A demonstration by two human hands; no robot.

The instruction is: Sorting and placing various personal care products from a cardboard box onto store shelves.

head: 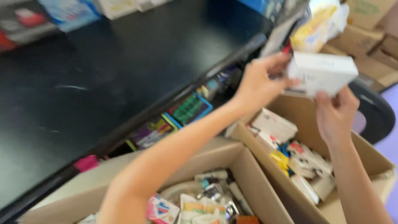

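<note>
A: Item one?
B: White box [321,74], flat, rectangular, held in the air above the right carton [375,159], near the counter's [103,83] right end.

A: Grip?
B: Two hands. Left hand [259,83] pinches the box's left end, fingers curled round the edge. Right hand [336,114] holds it from below, fingers pressed up against the underside. The picture is blurred; the exact finger placement is hard to read.

A: Beneath it?
B: Right carton, brown cardboard, flaps open. Contents: small packets [306,164], mostly white with red marks, one yellow, one blue, lying loose and overlapping.

A: Next carton?
B: Left carton [248,182], brown, touching the right one along a shared wall. Contents: mixed sachets and packets [199,205], white, pink, green, some silvery. The left forearm crosses over it.

A: Surface?
B: Counter, black, glossy, running diagonally. Under its edge, a shelf with coloured packs [188,108]: blue-framed, green, purple.

A: Surroundings?
B: Upper right, stacked brown boxes [365,37] and a yellow-and-white bag [315,29]. Far left of the counter, blurred packages [62,14], blue and red. Right of the cartons, a dark rounded object [375,110], kind unclear.
</note>
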